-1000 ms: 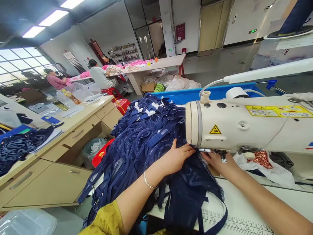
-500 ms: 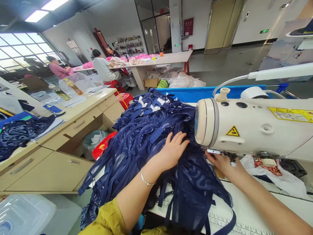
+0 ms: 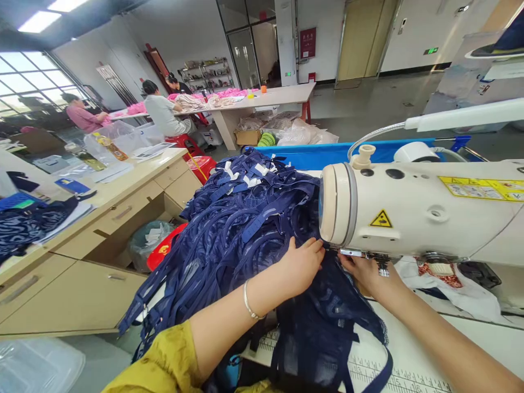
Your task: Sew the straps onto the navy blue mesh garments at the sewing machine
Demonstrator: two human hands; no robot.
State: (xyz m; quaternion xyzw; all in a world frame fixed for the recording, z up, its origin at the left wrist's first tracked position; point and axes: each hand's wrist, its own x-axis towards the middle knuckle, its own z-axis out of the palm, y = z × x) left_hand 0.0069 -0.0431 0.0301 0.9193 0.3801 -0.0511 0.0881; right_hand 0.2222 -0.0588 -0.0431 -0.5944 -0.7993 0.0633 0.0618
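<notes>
Fabric of navy mesh [image 3: 327,314] we're seemingly guiding beneath the rounded cream sewing machine [image 3: 393,210]: left hand [image 3: 301,267] resting, thumb apart; right hand [image 3: 374,275], pinch unclear; steadiness probably needed next.

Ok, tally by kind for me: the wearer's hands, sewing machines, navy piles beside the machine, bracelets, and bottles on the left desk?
Left hand and right hand: 2
Sewing machine: 1
Navy pile: 1, its pieces too tangled to count
Bracelet: 1
Bottles: 2
Total: 7
</notes>
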